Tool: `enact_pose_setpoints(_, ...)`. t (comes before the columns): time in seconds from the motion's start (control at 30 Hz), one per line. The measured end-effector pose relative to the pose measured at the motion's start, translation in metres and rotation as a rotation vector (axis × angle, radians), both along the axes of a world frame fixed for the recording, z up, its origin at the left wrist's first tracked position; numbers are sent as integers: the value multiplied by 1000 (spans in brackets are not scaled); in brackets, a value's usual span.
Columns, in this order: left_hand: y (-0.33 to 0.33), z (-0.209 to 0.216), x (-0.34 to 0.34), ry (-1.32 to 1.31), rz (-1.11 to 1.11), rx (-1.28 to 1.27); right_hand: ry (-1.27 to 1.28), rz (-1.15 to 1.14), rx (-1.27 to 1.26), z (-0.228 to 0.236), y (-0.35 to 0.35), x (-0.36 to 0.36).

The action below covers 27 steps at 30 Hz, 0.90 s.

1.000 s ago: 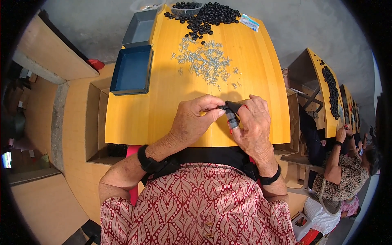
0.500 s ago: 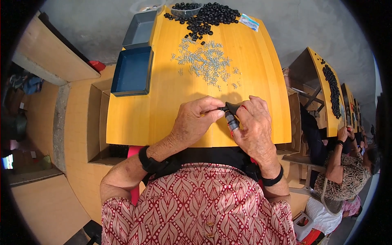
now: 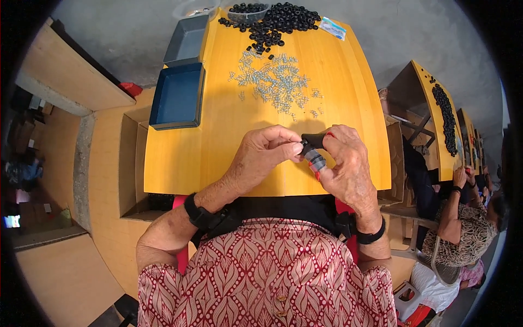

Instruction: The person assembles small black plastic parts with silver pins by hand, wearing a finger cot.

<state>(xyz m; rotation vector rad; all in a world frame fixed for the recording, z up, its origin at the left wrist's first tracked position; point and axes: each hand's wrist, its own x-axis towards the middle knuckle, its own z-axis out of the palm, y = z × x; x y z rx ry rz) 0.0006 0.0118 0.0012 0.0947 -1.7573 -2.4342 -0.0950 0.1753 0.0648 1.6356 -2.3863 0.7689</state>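
In front of me, near the table's front edge, my left hand (image 3: 264, 155) pinches a small black part (image 3: 304, 145) between thumb and forefinger. Much of that part is hidden by the fingers. My right hand (image 3: 348, 166) meets it from the other side, its thumb and forefinger closed on the same part. Grey and black wrapping (image 3: 315, 160) with a red edge covers the right thumb, and a black cover (image 3: 314, 140) with a red band sits on the forefinger. Beyond both hands, small silvery springs (image 3: 278, 84) lie spread out.
Black ring-shaped parts (image 3: 291, 17) heap at the far end of the yellow table (image 3: 348, 103), beside a clear bowl (image 3: 248, 13) and a small packet (image 3: 332, 28). A blue tray (image 3: 177, 98) and a grey tray (image 3: 186, 39) line the left edge. Another person (image 3: 460, 231) works to the right.
My right hand has shifted a little to the right and turned slightly. My left fingers stay at the small black part, a touch farther right.
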Motion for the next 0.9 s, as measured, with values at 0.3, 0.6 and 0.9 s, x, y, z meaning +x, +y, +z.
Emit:
enact_pose_setpoints(0.3, 0, -5, -1, 22, 24, 112, -451, 62, -216, -18, -2, -10)
enact_pose_setpoints(0.6, 0, -10, 0, -31, 58, -98, 43, 133, -115, -11, -2, -8)
enact_pose_setpoints(0.9, -1, -7, -1, -50, 39, 192, -80, 94, -205, -22, -2, -6)
